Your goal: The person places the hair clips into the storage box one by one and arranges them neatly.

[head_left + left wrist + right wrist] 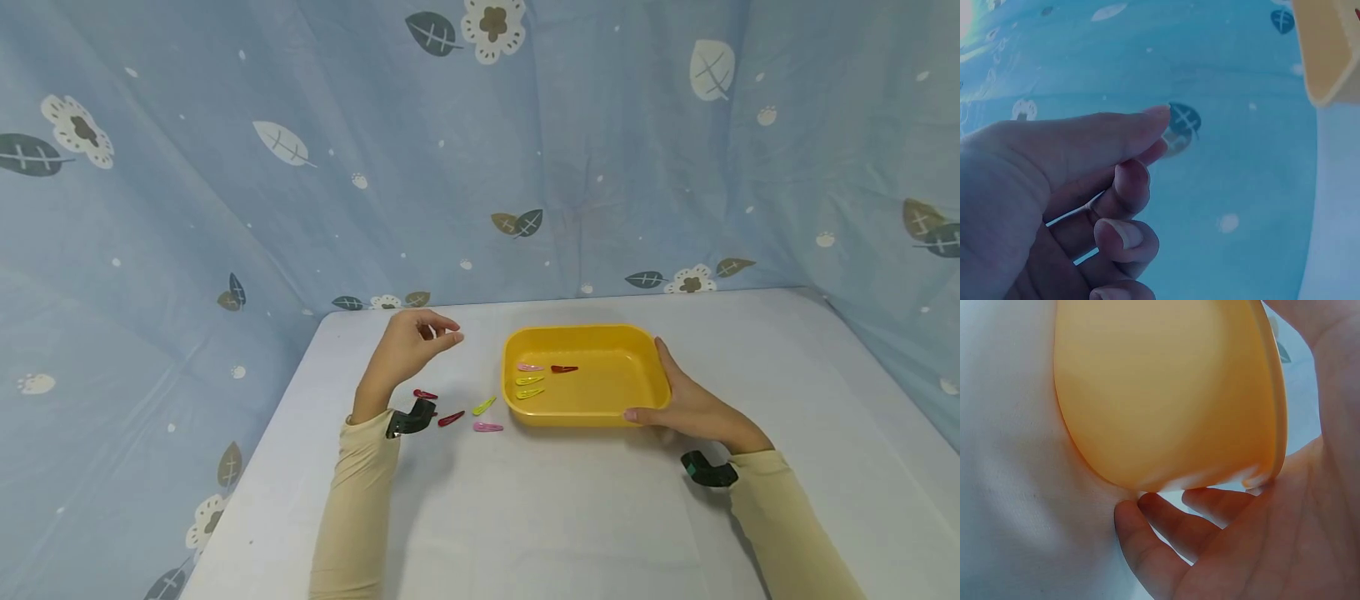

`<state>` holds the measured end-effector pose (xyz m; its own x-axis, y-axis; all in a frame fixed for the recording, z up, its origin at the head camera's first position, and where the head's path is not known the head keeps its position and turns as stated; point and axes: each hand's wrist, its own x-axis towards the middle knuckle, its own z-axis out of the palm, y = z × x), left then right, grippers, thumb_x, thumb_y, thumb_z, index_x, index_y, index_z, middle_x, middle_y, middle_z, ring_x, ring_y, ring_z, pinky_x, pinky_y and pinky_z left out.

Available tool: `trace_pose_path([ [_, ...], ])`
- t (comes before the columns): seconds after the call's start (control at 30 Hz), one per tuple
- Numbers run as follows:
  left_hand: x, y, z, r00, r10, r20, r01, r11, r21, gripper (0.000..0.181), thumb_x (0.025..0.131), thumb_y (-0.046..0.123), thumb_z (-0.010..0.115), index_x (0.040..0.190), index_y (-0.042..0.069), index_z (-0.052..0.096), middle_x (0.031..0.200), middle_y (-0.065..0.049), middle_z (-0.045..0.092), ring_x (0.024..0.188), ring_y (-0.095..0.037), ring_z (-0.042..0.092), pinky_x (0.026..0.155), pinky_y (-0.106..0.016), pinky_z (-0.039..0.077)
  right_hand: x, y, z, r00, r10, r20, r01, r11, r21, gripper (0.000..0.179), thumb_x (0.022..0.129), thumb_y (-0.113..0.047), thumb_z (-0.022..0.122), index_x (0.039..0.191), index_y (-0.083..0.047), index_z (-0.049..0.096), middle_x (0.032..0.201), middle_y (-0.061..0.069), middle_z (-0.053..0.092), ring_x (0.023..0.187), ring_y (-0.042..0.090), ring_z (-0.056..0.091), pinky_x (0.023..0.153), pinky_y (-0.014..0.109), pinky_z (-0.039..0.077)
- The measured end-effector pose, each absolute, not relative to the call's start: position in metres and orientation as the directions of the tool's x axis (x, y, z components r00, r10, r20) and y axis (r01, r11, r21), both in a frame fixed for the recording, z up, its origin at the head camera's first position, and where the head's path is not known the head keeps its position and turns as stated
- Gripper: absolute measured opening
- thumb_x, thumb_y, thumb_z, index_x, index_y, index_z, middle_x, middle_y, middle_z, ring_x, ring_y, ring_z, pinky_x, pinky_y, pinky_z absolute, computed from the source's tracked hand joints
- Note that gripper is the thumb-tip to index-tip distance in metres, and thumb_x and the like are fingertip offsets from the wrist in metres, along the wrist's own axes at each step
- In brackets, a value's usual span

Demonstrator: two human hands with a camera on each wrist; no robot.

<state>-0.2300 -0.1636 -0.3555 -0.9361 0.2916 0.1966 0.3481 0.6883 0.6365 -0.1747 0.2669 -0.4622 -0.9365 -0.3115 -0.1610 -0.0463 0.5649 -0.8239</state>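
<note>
My left hand (408, 350) is raised over the left part of the table, fingers loosely bent and thumb close to the index fingertip. Nothing shows between them in the left wrist view. Below it lie several snap hair clips: a red clip (451, 418), another red clip (425, 394), a yellow-green clip (483, 406) and a pink clip (488, 427). My right hand (693, 407) grips the right end of a yellow tray (585, 419), its fingers against the outer wall. Inside the tray lie a pink clip (530, 367), yellow clips (529, 381) and a dark red clip (564, 368).
A white cloth covers the table (562, 517). Behind and to the left hangs a blue patterned curtain (600, 167). A black wrist camera (411, 418) partly hides what lies beneath the left wrist; another wrist camera (708, 472) sits on the right wrist.
</note>
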Motion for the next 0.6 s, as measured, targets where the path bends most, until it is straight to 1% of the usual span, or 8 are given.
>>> trace_pose_path([
  [0.17, -0.226, -0.183, -0.360, -0.938, 0.272, 0.212, 0.344, 0.686, 0.641, 0.017, 0.093, 0.028, 0.078, 0.102, 0.013, 0.081, 0.087, -0.005, 0.066, 0.076, -0.022, 0.058, 0.062, -0.031, 0.045, -0.176, 0.267, -0.462, -0.935, -0.322, -0.148, -0.058, 0.551, -0.832, 0.133, 0.088, -0.042, 0.080, 0.160, -0.021, -0.030, 0.161, 0.024, 0.031, 0.129, 0.035, 0.048, 0.113, 0.070, 0.033],
  [0.3, -0.224, -0.197, -0.367, -0.948, 0.243, 0.205, 0.317, 0.688, 0.653, 0.018, 0.093, 0.028, 0.078, 0.104, 0.013, 0.080, 0.086, -0.005, 0.069, 0.076, -0.021, 0.058, 0.059, -0.029, 0.043, -0.176, 0.267, -0.462, -0.936, -0.320, -0.147, -0.060, 0.554, -0.830, 0.133, 0.088, -0.043, 0.080, 0.160, -0.021, -0.030, 0.164, 0.025, 0.026, 0.130, 0.036, 0.047, 0.114, 0.071, 0.032],
  [0.5, -0.221, -0.212, -0.378, -0.964, 0.206, 0.167, 0.264, 0.693, 0.671, 0.021, 0.093, 0.027, 0.078, 0.108, 0.013, 0.080, 0.088, -0.007, 0.070, 0.078, -0.021, 0.059, 0.060, -0.029, 0.044, -0.176, 0.266, -0.463, -0.936, -0.320, -0.148, -0.057, 0.552, -0.832, 0.133, 0.088, -0.043, 0.080, 0.160, -0.022, -0.030, 0.160, 0.023, 0.033, 0.127, 0.034, 0.049, 0.114, 0.070, 0.034],
  [0.6, -0.221, -0.218, -0.385, -0.969, 0.193, 0.153, 0.245, 0.697, 0.674, 0.023, 0.093, 0.026, 0.078, 0.109, 0.011, 0.080, 0.089, -0.007, 0.068, 0.080, -0.021, 0.059, 0.061, -0.029, 0.044, -0.175, 0.266, -0.463, -0.936, -0.318, -0.152, -0.054, 0.555, -0.830, 0.133, 0.088, -0.043, 0.080, 0.160, -0.021, -0.030, 0.162, 0.025, 0.028, 0.130, 0.036, 0.047, 0.114, 0.073, 0.031],
])
